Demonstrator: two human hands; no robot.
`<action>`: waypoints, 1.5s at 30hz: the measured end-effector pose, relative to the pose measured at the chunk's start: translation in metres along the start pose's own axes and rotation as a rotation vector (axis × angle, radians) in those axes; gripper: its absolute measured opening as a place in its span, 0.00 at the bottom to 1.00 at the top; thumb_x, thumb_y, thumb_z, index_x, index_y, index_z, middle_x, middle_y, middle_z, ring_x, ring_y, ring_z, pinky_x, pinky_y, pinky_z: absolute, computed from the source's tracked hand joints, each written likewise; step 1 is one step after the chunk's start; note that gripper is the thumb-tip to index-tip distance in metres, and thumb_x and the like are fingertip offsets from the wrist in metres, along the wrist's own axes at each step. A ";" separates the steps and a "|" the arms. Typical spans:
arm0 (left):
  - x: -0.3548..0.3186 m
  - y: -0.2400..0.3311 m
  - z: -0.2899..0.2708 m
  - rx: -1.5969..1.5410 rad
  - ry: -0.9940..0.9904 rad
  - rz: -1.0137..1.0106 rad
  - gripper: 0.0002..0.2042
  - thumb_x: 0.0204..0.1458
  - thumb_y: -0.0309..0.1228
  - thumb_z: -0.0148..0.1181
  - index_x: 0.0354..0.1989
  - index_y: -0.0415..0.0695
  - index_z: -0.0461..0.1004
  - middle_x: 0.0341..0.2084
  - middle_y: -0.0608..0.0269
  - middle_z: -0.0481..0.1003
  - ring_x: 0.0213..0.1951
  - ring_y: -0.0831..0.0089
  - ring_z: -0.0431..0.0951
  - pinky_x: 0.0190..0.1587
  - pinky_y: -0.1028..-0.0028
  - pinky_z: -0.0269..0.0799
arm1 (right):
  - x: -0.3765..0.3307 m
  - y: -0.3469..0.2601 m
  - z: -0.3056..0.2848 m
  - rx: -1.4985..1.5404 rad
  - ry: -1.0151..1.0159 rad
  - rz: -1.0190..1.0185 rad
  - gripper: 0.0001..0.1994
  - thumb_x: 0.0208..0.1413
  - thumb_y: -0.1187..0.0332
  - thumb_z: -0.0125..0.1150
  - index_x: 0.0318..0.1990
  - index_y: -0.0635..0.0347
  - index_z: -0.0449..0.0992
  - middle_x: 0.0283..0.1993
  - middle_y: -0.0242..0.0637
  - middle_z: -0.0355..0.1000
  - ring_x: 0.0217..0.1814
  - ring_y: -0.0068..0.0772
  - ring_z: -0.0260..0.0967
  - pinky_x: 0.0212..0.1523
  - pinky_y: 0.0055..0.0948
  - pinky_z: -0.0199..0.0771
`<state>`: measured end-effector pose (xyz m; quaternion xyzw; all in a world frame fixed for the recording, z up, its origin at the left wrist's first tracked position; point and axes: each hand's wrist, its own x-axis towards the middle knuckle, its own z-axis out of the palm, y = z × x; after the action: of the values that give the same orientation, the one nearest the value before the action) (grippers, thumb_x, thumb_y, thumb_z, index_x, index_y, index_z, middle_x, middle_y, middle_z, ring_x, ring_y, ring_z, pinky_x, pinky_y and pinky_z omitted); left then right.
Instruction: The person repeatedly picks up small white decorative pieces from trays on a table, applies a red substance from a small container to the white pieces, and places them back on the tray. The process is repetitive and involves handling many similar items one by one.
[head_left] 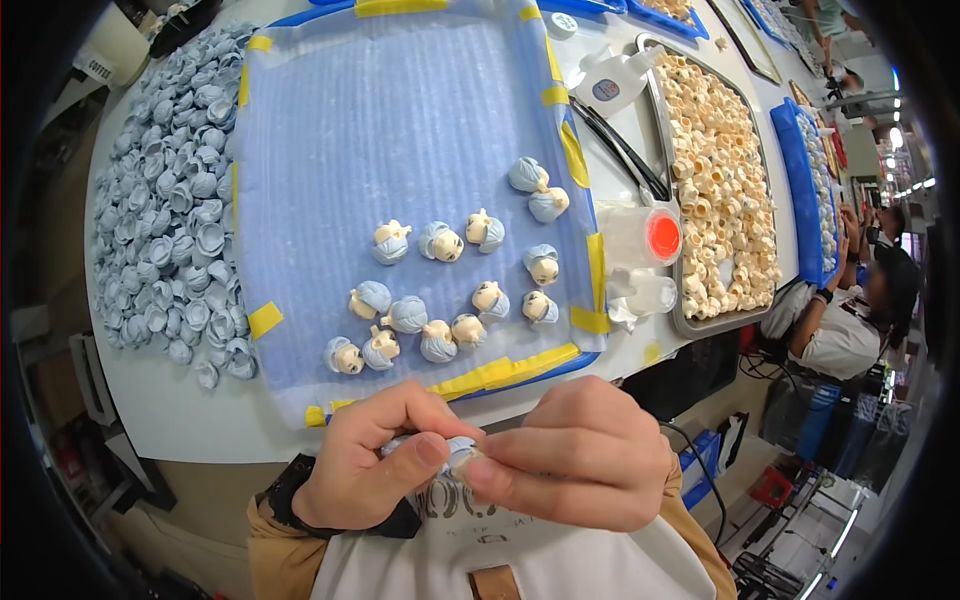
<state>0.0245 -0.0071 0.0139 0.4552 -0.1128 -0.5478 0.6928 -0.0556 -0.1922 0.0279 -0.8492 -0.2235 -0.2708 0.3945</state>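
Close to my body, just off the table's front edge, a small doll head with pale blue hair (458, 449) is between my two hands. My left hand (372, 458) is closed round its hair side, thumb on top. The fingers of my right hand (572, 455) pinch its other side and hide part of it. Several similar blue-haired doll heads (440, 242) lie in loose rows on the foam-lined blue tray (330, 130) beyond my hands, some face up and others turned over.
Loose blue hair shells (165, 230) are heaped at the left. Right of the tray stand a squeeze bottle (612, 84), black tweezers (622, 140), a jar with red contents (662, 237) and a metal tray (684, 318) of cream-coloured head pieces. A co-worker (835, 325) sits farther right.
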 end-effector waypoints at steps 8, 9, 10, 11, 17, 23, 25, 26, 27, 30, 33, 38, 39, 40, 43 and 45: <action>0.004 -0.001 0.004 0.035 0.012 0.032 0.12 0.58 0.35 0.49 0.37 0.37 0.68 0.26 0.68 0.70 0.25 0.89 0.64 0.27 0.85 0.60 | -0.008 -0.001 0.002 0.032 0.027 0.097 0.17 0.32 0.75 0.60 0.35 0.72 0.75 0.32 0.41 0.70 0.23 0.28 0.64 0.21 0.22 0.62; 0.005 -0.001 0.005 0.009 0.021 0.019 0.12 0.58 0.35 0.49 0.37 0.37 0.68 0.26 0.68 0.70 0.26 0.88 0.64 0.27 0.85 0.60 | -0.007 0.001 0.001 0.013 0.018 0.084 0.17 0.31 0.75 0.59 0.34 0.73 0.75 0.31 0.41 0.70 0.23 0.28 0.64 0.21 0.22 0.62; 0.004 -0.002 0.005 -0.016 0.030 0.007 0.12 0.58 0.35 0.50 0.37 0.37 0.68 0.26 0.68 0.70 0.26 0.88 0.65 0.27 0.84 0.60 | -0.007 0.003 0.000 -0.004 0.010 0.069 0.17 0.31 0.74 0.59 0.34 0.73 0.75 0.31 0.42 0.70 0.23 0.28 0.64 0.21 0.22 0.62; 0.004 -0.002 0.005 -0.042 0.039 -0.005 0.12 0.58 0.35 0.50 0.37 0.36 0.68 0.26 0.68 0.70 0.26 0.88 0.65 0.28 0.84 0.61 | -0.006 0.000 -0.001 -0.026 -0.011 0.074 0.17 0.30 0.74 0.59 0.34 0.73 0.75 0.31 0.42 0.70 0.23 0.28 0.64 0.21 0.22 0.63; 0.003 -0.004 0.005 -0.028 0.064 0.025 0.11 0.56 0.33 0.53 0.37 0.37 0.67 0.29 0.65 0.72 0.29 0.86 0.67 0.30 0.83 0.63 | -0.003 -0.005 -0.004 -0.071 -0.030 0.056 0.18 0.27 0.73 0.59 0.31 0.74 0.75 0.30 0.43 0.71 0.23 0.29 0.64 0.21 0.22 0.64; 0.003 -0.003 0.005 0.114 0.039 0.151 0.14 0.52 0.34 0.59 0.39 0.37 0.67 0.31 0.63 0.72 0.32 0.84 0.68 0.36 0.80 0.65 | -0.002 -0.005 0.000 -0.086 0.051 0.018 0.16 0.26 0.74 0.58 0.29 0.74 0.75 0.30 0.45 0.71 0.22 0.30 0.64 0.19 0.22 0.64; 0.004 -0.004 0.006 0.101 0.056 0.145 0.14 0.52 0.35 0.58 0.39 0.37 0.67 0.32 0.63 0.72 0.33 0.83 0.69 0.36 0.80 0.65 | -0.002 -0.004 0.001 -0.141 0.056 -0.003 0.16 0.26 0.75 0.58 0.29 0.74 0.75 0.30 0.45 0.71 0.22 0.30 0.65 0.19 0.21 0.64; 0.004 -0.005 0.006 0.094 0.064 0.142 0.14 0.52 0.35 0.58 0.39 0.37 0.67 0.32 0.63 0.72 0.33 0.83 0.69 0.37 0.80 0.65 | -0.002 -0.004 0.001 -0.143 0.052 -0.007 0.16 0.26 0.75 0.58 0.29 0.75 0.75 0.30 0.45 0.71 0.22 0.30 0.65 0.19 0.21 0.64; 0.004 -0.006 0.007 0.082 0.073 0.142 0.15 0.52 0.36 0.58 0.39 0.37 0.67 0.32 0.63 0.72 0.33 0.83 0.69 0.37 0.80 0.65 | -0.001 -0.004 0.000 -0.148 0.048 -0.009 0.16 0.26 0.76 0.58 0.29 0.75 0.75 0.30 0.45 0.71 0.23 0.30 0.65 0.19 0.21 0.64; 0.003 -0.008 0.008 0.026 0.097 0.135 0.15 0.53 0.37 0.58 0.39 0.37 0.67 0.32 0.64 0.72 0.34 0.83 0.69 0.38 0.80 0.65 | 0.000 -0.003 0.001 -0.176 0.063 -0.039 0.16 0.26 0.76 0.59 0.29 0.75 0.75 0.30 0.45 0.71 0.23 0.30 0.66 0.19 0.21 0.65; 0.003 -0.008 0.008 -0.058 0.096 0.115 0.16 0.53 0.38 0.58 0.40 0.37 0.67 0.31 0.64 0.71 0.34 0.83 0.68 0.38 0.81 0.64 | 0.001 -0.001 0.001 -0.187 0.063 -0.055 0.15 0.26 0.76 0.59 0.29 0.75 0.75 0.30 0.45 0.71 0.23 0.30 0.66 0.20 0.21 0.65; 0.006 -0.015 0.005 -0.029 0.069 0.151 0.15 0.53 0.37 0.57 0.39 0.38 0.66 0.31 0.65 0.71 0.33 0.85 0.68 0.37 0.82 0.64 | 0.001 -0.004 -0.002 -0.212 -0.025 -0.011 0.17 0.27 0.76 0.60 0.31 0.75 0.75 0.31 0.43 0.70 0.23 0.29 0.65 0.20 0.21 0.64; 0.007 -0.015 0.004 0.002 0.047 0.147 0.14 0.54 0.37 0.57 0.39 0.38 0.66 0.31 0.65 0.71 0.33 0.85 0.68 0.36 0.82 0.64 | 0.001 -0.003 -0.003 -0.205 -0.043 -0.007 0.17 0.27 0.75 0.60 0.31 0.75 0.75 0.32 0.43 0.70 0.23 0.29 0.65 0.20 0.21 0.64; 0.007 -0.013 0.003 0.033 0.025 0.143 0.14 0.54 0.37 0.56 0.39 0.38 0.65 0.31 0.65 0.71 0.33 0.85 0.68 0.36 0.82 0.64 | 0.000 -0.002 -0.003 -0.199 -0.061 -0.003 0.17 0.28 0.75 0.60 0.32 0.75 0.75 0.32 0.43 0.70 0.23 0.29 0.65 0.20 0.21 0.64; 0.006 -0.008 0.004 -0.067 -0.054 0.072 0.14 0.55 0.39 0.53 0.39 0.39 0.65 0.30 0.65 0.71 0.32 0.86 0.68 0.33 0.83 0.64 | 0.000 0.002 -0.003 -0.108 -0.052 -0.014 0.18 0.30 0.72 0.61 0.34 0.71 0.76 0.33 0.39 0.70 0.25 0.29 0.65 0.21 0.22 0.62; 0.006 -0.007 0.003 -0.153 -0.094 0.023 0.14 0.57 0.40 0.51 0.39 0.39 0.65 0.29 0.66 0.70 0.31 0.86 0.67 0.31 0.84 0.63 | 0.002 -0.001 -0.001 -0.158 -0.024 0.008 0.19 0.30 0.68 0.61 0.34 0.69 0.76 0.33 0.37 0.70 0.27 0.28 0.65 0.23 0.23 0.61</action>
<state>0.0201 -0.0137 0.0089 0.3732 -0.1082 -0.5676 0.7258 -0.0543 -0.1920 0.0302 -0.8818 -0.2025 -0.2759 0.3245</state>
